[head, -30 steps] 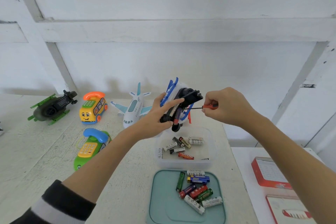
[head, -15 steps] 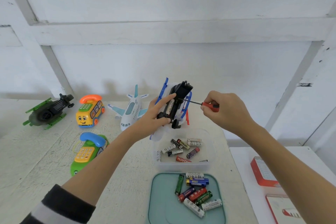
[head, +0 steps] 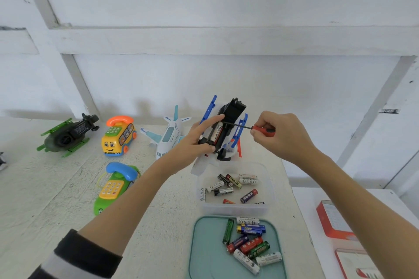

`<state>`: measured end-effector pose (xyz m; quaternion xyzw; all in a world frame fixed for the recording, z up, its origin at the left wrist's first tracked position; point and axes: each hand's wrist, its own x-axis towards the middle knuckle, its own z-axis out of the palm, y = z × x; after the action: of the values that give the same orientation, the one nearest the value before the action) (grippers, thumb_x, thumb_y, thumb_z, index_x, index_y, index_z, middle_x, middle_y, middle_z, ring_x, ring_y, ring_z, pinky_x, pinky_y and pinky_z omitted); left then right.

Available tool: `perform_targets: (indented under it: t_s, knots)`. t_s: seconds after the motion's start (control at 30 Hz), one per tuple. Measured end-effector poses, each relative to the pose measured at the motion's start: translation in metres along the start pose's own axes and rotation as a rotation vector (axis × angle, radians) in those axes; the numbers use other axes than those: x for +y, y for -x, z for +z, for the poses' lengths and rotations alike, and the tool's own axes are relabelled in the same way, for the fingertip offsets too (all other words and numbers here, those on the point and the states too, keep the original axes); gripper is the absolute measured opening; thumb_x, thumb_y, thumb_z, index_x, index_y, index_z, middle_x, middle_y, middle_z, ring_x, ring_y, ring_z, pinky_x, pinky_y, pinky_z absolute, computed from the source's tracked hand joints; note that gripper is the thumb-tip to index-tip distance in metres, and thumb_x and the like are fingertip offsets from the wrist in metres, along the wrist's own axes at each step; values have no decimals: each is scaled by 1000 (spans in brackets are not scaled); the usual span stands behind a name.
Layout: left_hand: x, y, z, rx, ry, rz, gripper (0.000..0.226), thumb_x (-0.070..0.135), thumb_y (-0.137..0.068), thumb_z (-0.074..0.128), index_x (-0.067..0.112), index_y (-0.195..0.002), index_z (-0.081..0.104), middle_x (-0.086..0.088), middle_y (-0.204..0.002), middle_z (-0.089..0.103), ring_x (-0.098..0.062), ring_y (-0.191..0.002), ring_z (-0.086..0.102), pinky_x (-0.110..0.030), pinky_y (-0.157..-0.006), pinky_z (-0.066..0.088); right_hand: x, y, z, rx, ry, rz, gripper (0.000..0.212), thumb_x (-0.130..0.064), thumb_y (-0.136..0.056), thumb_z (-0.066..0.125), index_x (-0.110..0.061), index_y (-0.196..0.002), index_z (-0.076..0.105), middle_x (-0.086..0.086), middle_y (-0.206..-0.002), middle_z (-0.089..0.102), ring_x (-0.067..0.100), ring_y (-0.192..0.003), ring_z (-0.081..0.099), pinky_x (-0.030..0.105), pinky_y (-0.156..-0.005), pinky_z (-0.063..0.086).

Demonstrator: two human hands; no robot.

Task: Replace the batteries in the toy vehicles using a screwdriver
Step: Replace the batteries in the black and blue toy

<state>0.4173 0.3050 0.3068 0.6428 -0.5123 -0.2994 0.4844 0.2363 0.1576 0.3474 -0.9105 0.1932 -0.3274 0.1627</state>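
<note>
Left hand point(head: 192, 142) grips the blue-and-white toy vehicle point(head: 223, 133) belly-up in the air above the clear tub point(head: 269, 190), index finger stretched along the open battery bay. Right hand point(head: 281, 136) pinches the red handle of the screwdriver point(head: 251, 127), shaft level, tip in at the bay beside a seated battery point(head: 216, 135). Black cover point(head: 235, 108) looks swung up and away from the bay, though I can't tell if it's hinged or loose. My read: we're at the extraction step, prying the old cell out with the tip rather than driving a screw. Next move needs light leverage under the cell end while the left hand steadies the body, so the cell drops into the tub with the other loose ones; too much force could bend a contact. Replacement cells are probably the ones on the teal lid point(head: 204, 256) nearest the camera. Other toys, a green helicopter point(head: 65, 136), bus phone point(head: 118, 137) and white plane point(head: 170, 138), sit untouched on the counter point(head: 45, 199).
</note>
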Motion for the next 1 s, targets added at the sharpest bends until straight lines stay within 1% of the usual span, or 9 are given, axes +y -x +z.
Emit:
perform_targets:
  t_s: [0.13, 0.27, 0.4, 0.47, 0.53, 0.6, 0.73, 0.9, 1.0]
  knots:
    - [-1, 2, -2, -54, -38, 9, 75, -1, -88, 52, 60, -131, 44, 1, -143, 37, -18, -85, 56, -22, -85, 51, 4, -4, -6, -73, -39, 39, 11, -12, -75, 69, -10, -66, 63, 4, -56, 61, 19, -52, 50, 28, -56, 42]
    - [-5, -1, -3, -51, -97, -12, 77, -4, -88, 52, 57, -135, 42, 3, -144, 33, -36, -92, 57, -24, -89, 52, 9, -5, -16, -95, -107, 85, 12, -9, -73, 70, -10, -64, 64, 6, -58, 63, 20, -54, 53, 30, -59, 46]
    - [-2, -5, -4, -55, -180, 4, 74, -5, -90, 52, 48, -140, 39, 3, -144, 28, -1, -77, 51, -8, -77, 42, 13, 0, -26, -141, -125, 126, 13, -8, -72, 71, -13, -62, 64, 4, -59, 65, 18, -56, 55, 32, -61, 48]
    - [-2, -8, -5, -63, -236, 15, 75, -4, -89, 53, 48, -140, 39, 5, -148, 22, 0, -99, 49, -9, -85, 38, 15, 3, -32, -172, -128, 152, 14, -9, -71, 71, -15, -60, 63, -2, -55, 63, 13, -53, 52, 30, -61, 45]
    - [-3, -11, -5, -67, -285, 22, 76, -4, -88, 53, 51, -139, 39, 6, -152, 16, -15, -126, 39, -20, -98, 35, 17, 6, -35, -202, -87, 161, 15, -11, -70, 71, -16, -59, 62, -9, -48, 56, 4, -49, 46, 26, -59, 41]
    - [-4, -13, -4, -66, -319, 29, 77, -4, -87, 53, 53, -137, 39, 6, -155, 12, -18, -131, 34, -23, -101, 36, 16, 9, -37, -205, -32, 153, 16, -12, -71, 70, -17, -58, 61, -11, -45, 52, 4, -48, 45, 23, -57, 38]
    - [-4, -14, -2, -76, -346, 32, 79, -3, -86, 54, 57, -134, 38, 7, -156, 9, -18, -112, 46, -10, -83, 41, 14, 13, -33, -170, 25, 141, 12, -14, -72, 68, -17, -62, 61, -9, -49, 55, 7, -50, 47, 25, -57, 40]
    - [-2, -11, 2, -40, -201, 53, 76, -3, -88, 55, 53, -136, 40, 6, -151, 20, -10, -103, 50, -11, -82, 44, 6, 19, -19, -138, -33, 102, 14, -18, -76, 68, -19, -66, 59, -1, -59, 64, 18, -59, 58, 31, -62, 47]
    - [-2, -6, 4, -2, -129, 84, 73, 7, -84, 55, 56, -136, 41, 6, -147, 27, -6, -101, 50, -12, -82, 43, -1, 24, -9, -135, -31, 59, 10, -19, -77, 68, -17, -70, 62, -2, -60, 64, 16, -57, 56, 31, -58, 46]
